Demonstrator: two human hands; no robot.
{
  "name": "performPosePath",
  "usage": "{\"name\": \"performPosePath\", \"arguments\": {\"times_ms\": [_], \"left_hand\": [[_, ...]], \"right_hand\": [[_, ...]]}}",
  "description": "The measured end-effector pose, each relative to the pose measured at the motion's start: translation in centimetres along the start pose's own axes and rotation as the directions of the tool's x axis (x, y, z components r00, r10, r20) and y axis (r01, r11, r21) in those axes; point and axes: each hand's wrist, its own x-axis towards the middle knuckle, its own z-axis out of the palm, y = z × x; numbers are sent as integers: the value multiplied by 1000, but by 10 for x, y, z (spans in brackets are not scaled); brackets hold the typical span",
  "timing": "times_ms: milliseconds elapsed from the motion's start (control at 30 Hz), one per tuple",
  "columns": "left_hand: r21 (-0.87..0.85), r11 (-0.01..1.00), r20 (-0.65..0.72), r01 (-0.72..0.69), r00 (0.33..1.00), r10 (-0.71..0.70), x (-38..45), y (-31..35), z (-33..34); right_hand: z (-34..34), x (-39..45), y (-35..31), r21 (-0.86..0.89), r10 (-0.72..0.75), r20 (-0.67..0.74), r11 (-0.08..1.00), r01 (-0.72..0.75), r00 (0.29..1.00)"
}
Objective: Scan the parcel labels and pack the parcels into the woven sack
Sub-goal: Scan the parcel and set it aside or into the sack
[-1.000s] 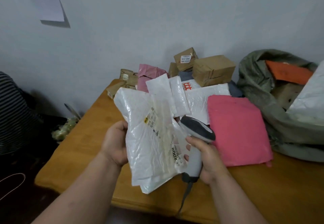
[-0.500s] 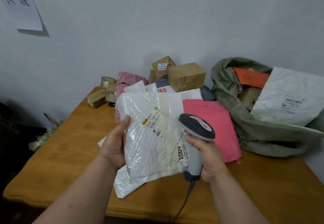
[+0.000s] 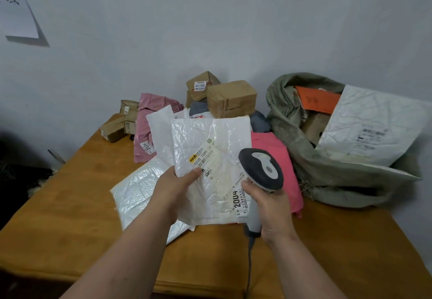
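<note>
So the counter hadn't changed, but the view had swung right over the last second, and the woven sack now sat fully in frame, off beyond the right-hand fingers. It already held a big white parcel, an orange one and what looked like a brown box.

The white parcel being worked on had been turned flatter and more face-up than a second earlier, so its label and the "2004" print showed clearly. The left hand gripped its lower left edge, thumb curled over the front right by the label.

The right hand was wrapped tight around the scanner handle, head just right of the label, touching or nearly so. Looked like the scan was about to happen, sack next.
</note>
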Motion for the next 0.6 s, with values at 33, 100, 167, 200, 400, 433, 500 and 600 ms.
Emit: {"name": "performPosePath", "arguments": {"times_ms": [33,100,167,200,400,433,500,600], "left_hand": [[-5,1000,-18,-27,999,27,0,0,3],[-17,997,-35,-80,996,80,0,0,9],[5,992,-58,-129,990,129,0,1,11],[33,988,-72,-150,986,153,1,2,11],[136,968,-29,-211,976,216,9,11,8],[109,973,-10,-202,979,204,10,13,8],[66,983,14,-172,985,171,12,16,7],[44,990,50,-134,990,132,16,19,4]], "right_hand": [[-2,-1,-1,-7,2,14,1000,-2,1000],[-8,-1,0,-31,16,28,999,-15,999],[-14,0,1,-59,29,22,998,-28,999],[-16,1,1,-58,36,13,998,-35,999],[-19,5,-6,-134,33,27,991,-29,999],[-16,4,-9,-152,42,79,988,-30,996],[-9,2,-13,-191,72,198,981,-34,978],[3,-1,-15,-270,94,282,963,-16,955]]}}
